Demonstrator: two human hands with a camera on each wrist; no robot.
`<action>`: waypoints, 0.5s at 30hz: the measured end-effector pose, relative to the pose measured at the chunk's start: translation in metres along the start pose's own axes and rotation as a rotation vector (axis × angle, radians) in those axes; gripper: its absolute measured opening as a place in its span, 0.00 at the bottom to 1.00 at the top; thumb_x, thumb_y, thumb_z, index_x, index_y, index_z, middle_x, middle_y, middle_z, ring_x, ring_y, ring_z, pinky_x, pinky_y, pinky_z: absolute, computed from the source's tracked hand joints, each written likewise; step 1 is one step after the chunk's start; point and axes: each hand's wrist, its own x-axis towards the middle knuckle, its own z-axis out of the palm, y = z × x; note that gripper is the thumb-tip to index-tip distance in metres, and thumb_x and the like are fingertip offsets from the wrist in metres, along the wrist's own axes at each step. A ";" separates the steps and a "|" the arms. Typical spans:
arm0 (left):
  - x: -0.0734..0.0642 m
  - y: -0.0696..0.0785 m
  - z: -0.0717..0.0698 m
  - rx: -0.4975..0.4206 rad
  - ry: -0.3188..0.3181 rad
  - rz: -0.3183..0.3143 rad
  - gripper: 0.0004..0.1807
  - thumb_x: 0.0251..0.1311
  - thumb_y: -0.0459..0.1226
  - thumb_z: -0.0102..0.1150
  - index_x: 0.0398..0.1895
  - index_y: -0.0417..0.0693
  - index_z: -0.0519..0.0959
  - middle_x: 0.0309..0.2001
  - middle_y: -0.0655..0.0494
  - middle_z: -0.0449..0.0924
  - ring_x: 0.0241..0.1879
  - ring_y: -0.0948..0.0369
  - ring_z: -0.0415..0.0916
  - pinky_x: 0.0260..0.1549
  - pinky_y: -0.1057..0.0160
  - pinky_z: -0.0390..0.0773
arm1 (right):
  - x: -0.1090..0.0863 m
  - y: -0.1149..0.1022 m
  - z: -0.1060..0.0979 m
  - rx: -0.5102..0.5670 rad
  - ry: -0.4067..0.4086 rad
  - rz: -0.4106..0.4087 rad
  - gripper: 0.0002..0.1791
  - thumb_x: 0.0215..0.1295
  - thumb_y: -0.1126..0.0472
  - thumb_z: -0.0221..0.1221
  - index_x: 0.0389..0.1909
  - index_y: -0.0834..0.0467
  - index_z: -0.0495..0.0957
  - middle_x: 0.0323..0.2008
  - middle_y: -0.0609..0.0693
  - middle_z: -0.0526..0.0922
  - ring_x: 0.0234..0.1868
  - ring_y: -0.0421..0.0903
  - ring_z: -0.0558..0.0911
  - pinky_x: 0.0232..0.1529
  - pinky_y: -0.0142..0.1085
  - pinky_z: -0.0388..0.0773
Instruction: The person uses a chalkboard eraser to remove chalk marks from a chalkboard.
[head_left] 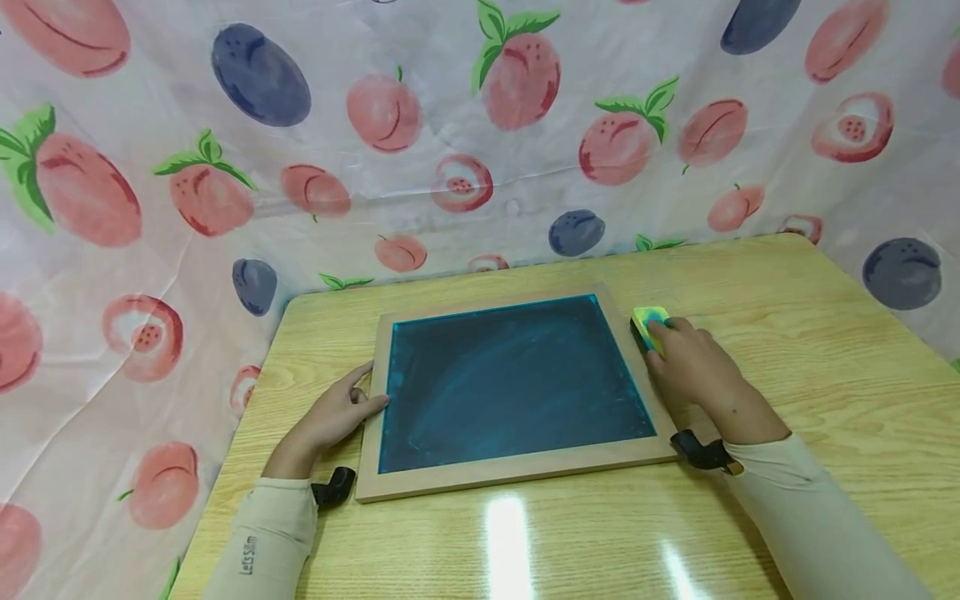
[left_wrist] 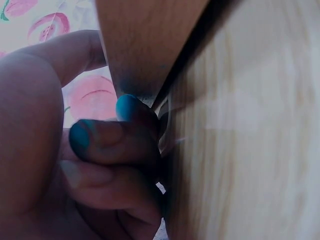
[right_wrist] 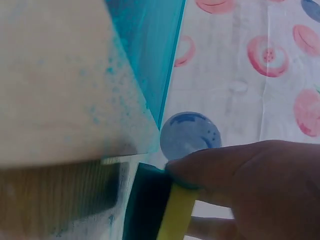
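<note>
A chalkboard (head_left: 517, 379) with a dark face and a light wooden frame lies flat on the table; blue smears streak its face. My left hand (head_left: 337, 417) holds the frame's left edge, thumb over the wood and index finger along the side. In the left wrist view, curled fingers with blue-stained fingertips (left_wrist: 80, 135) sit beside the wooden frame (left_wrist: 145, 45). Just right of the board, my right hand (head_left: 693, 358) grips a yellow chalkboard eraser (head_left: 651, 315) with a dark felt side. The right wrist view shows the eraser (right_wrist: 177, 212) between thumb and fingers, beside the frame's corner.
The board stands on a light wood-grain table (head_left: 795, 333). Behind and beside it hangs a white cloth (head_left: 315, 50) printed with peaches and plums. Blue dust speckles the frame (right_wrist: 65, 90). Dark wrist cameras sit at both cuffs.
</note>
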 end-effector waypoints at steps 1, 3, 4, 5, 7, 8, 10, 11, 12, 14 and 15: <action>0.000 0.000 0.000 -0.001 0.001 -0.001 0.40 0.60 0.53 0.53 0.72 0.62 0.46 0.26 0.49 0.74 0.22 0.55 0.72 0.24 0.60 0.71 | 0.000 0.000 0.001 0.004 -0.010 0.000 0.27 0.66 0.61 0.49 0.65 0.66 0.61 0.58 0.74 0.63 0.49 0.74 0.70 0.46 0.63 0.68; -0.001 0.000 0.001 -0.002 -0.002 0.004 0.40 0.61 0.53 0.53 0.72 0.61 0.46 0.27 0.48 0.74 0.23 0.54 0.71 0.25 0.60 0.71 | 0.000 0.001 0.003 0.008 -0.024 -0.009 0.27 0.66 0.61 0.49 0.65 0.65 0.61 0.59 0.74 0.62 0.49 0.74 0.71 0.46 0.62 0.69; 0.001 -0.005 0.001 -0.003 0.001 0.007 0.41 0.60 0.55 0.53 0.72 0.63 0.46 0.27 0.49 0.74 0.24 0.55 0.71 0.25 0.60 0.71 | -0.001 0.001 0.003 0.011 -0.027 -0.015 0.27 0.66 0.62 0.49 0.65 0.65 0.61 0.59 0.74 0.62 0.49 0.73 0.71 0.46 0.62 0.69; 0.001 -0.006 0.001 -0.007 0.001 0.005 0.41 0.59 0.56 0.53 0.72 0.63 0.46 0.27 0.49 0.74 0.24 0.56 0.71 0.25 0.61 0.71 | -0.001 0.002 0.004 0.013 -0.032 -0.022 0.27 0.66 0.62 0.50 0.65 0.66 0.61 0.59 0.75 0.61 0.49 0.73 0.71 0.46 0.62 0.69; 0.001 -0.006 0.001 -0.008 -0.002 0.005 0.41 0.59 0.56 0.53 0.72 0.64 0.46 0.27 0.49 0.74 0.23 0.56 0.72 0.25 0.60 0.71 | -0.001 0.001 0.005 0.016 -0.040 -0.036 0.27 0.65 0.63 0.51 0.64 0.66 0.62 0.59 0.76 0.61 0.50 0.73 0.71 0.47 0.61 0.70; 0.001 -0.006 0.001 -0.012 -0.006 0.008 0.41 0.59 0.56 0.53 0.72 0.64 0.46 0.27 0.48 0.74 0.23 0.55 0.72 0.25 0.60 0.72 | -0.001 0.001 0.005 0.020 -0.045 -0.041 0.27 0.65 0.63 0.52 0.63 0.67 0.63 0.59 0.76 0.61 0.50 0.73 0.71 0.47 0.61 0.70; 0.001 -0.006 0.000 -0.020 -0.009 0.007 0.41 0.59 0.56 0.53 0.72 0.65 0.46 0.26 0.48 0.75 0.22 0.55 0.73 0.25 0.59 0.73 | -0.001 0.002 0.006 0.028 -0.052 -0.046 0.27 0.64 0.64 0.53 0.63 0.67 0.63 0.59 0.77 0.60 0.52 0.73 0.70 0.48 0.60 0.69; 0.001 -0.006 0.000 -0.021 -0.010 0.007 0.41 0.59 0.56 0.53 0.72 0.65 0.46 0.26 0.48 0.75 0.22 0.55 0.73 0.24 0.59 0.73 | -0.001 0.002 0.006 0.031 -0.056 -0.048 0.27 0.64 0.64 0.53 0.63 0.67 0.62 0.59 0.77 0.60 0.53 0.73 0.70 0.48 0.60 0.69; 0.001 -0.006 0.000 -0.020 -0.012 0.008 0.41 0.59 0.56 0.53 0.72 0.65 0.46 0.26 0.48 0.75 0.22 0.55 0.73 0.24 0.59 0.73 | -0.001 0.002 0.006 0.032 -0.059 -0.048 0.27 0.64 0.64 0.53 0.63 0.67 0.62 0.59 0.77 0.60 0.53 0.72 0.69 0.49 0.60 0.70; 0.002 -0.007 0.001 -0.013 -0.010 0.013 0.41 0.59 0.55 0.53 0.72 0.64 0.46 0.27 0.48 0.75 0.23 0.55 0.73 0.25 0.60 0.73 | -0.001 0.002 0.006 0.031 -0.065 -0.041 0.28 0.64 0.63 0.53 0.64 0.67 0.62 0.60 0.76 0.59 0.54 0.73 0.69 0.48 0.60 0.70; 0.002 -0.008 0.001 -0.012 -0.006 0.012 0.41 0.59 0.55 0.53 0.72 0.64 0.46 0.26 0.49 0.75 0.23 0.56 0.73 0.25 0.60 0.72 | -0.002 0.001 0.005 0.028 -0.070 -0.030 0.28 0.65 0.62 0.53 0.64 0.66 0.62 0.60 0.76 0.59 0.54 0.73 0.69 0.47 0.61 0.70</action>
